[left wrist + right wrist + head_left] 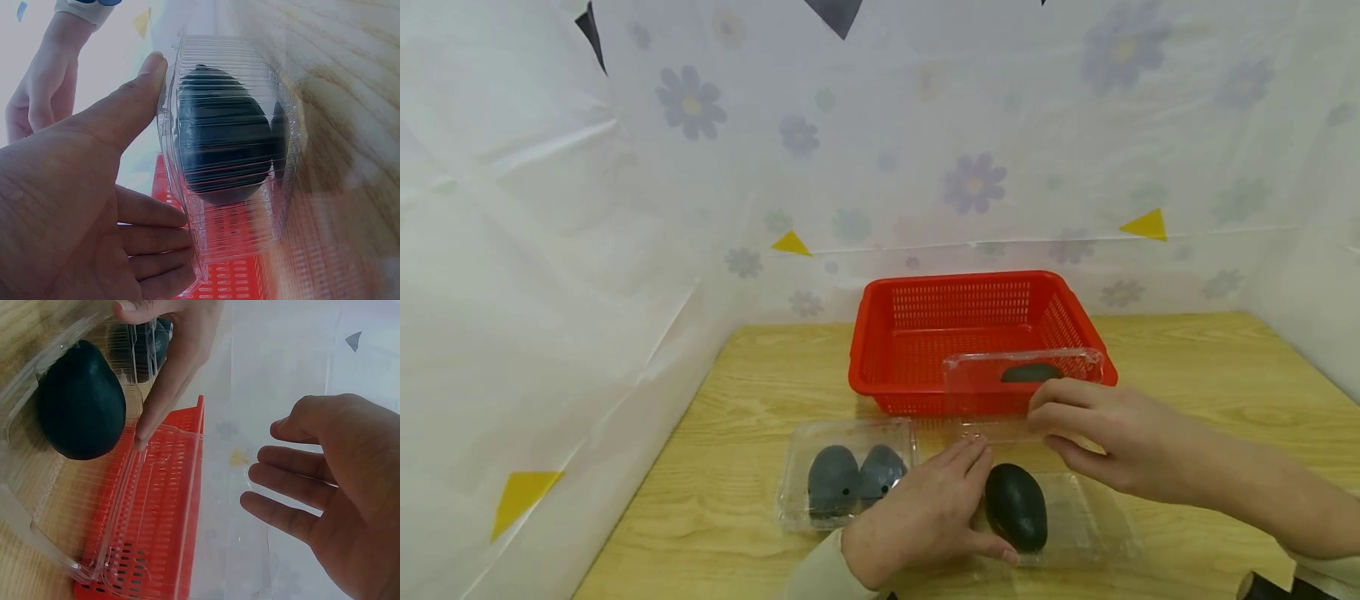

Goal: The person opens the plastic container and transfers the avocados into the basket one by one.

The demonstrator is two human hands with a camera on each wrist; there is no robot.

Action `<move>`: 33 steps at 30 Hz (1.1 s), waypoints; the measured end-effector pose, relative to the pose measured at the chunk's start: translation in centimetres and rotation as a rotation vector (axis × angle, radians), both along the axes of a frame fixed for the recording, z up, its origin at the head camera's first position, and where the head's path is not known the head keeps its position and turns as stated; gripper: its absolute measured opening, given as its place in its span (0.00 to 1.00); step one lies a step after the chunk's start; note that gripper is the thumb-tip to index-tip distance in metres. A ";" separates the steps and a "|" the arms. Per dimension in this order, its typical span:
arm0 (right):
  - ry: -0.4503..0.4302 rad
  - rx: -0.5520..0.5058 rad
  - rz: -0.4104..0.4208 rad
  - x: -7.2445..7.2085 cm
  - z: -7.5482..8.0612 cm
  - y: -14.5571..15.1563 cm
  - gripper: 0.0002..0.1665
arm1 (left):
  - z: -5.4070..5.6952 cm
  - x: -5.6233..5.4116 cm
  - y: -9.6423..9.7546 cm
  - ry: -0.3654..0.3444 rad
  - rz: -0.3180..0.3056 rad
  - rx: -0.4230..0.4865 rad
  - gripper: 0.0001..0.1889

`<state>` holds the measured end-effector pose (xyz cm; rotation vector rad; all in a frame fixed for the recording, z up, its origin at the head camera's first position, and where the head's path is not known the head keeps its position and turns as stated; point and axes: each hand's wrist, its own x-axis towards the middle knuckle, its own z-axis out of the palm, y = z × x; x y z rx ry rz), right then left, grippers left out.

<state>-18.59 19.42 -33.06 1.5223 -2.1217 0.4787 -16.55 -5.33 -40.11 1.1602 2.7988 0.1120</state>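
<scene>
A dark green avocado (1016,507) lies in the base of a clear plastic clamshell box (1075,521). Its hinged lid (985,392) stands raised in front of the basket, with a dark oval shape showing on or through it. My left hand (925,508) rests along the box's left rim, thumb at the near corner and fingers extended toward the hinge; the left wrist view shows this thumb (153,72) against the plastic edge. Over the box's right side, by the lid, hovers my right hand (1105,429), its fingers (287,515) loosely bent and holding nothing in the right wrist view.
Left of the box stands another clear clamshell box (793,492) with two dark avocados (833,479) inside, its lid down. Behind both is a red perforated basket (872,400). The wooden table (700,500) meets flowered white sheeting (880,125) at the back.
</scene>
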 end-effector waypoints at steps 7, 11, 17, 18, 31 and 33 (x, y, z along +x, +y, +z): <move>-0.070 0.061 0.034 0.4 -1.4 -0.2 0.11 | -0.1 0.0 0.0 0.012 -0.012 0.009 0.55; -0.113 0.111 0.029 0.6 -2.3 -0.1 0.10 | -0.2 0.0 0.1 0.013 -0.013 0.011 0.55; -0.137 0.158 0.036 0.7 -3.8 0.1 0.11 | -0.1 -0.1 0.2 0.012 -0.017 0.020 0.55; -0.135 0.164 0.035 0.7 -4.0 0.2 0.12 | -0.1 -0.1 0.1 0.009 -0.016 0.021 0.55; -0.152 0.276 -0.003 0.6 -6.2 0.9 0.26 | 0.1 -0.1 0.3 0.005 0.012 -0.012 0.56; -0.159 0.285 0.001 0.6 -6.4 0.9 0.29 | 0.1 -0.1 0.3 0.007 0.014 -0.014 0.56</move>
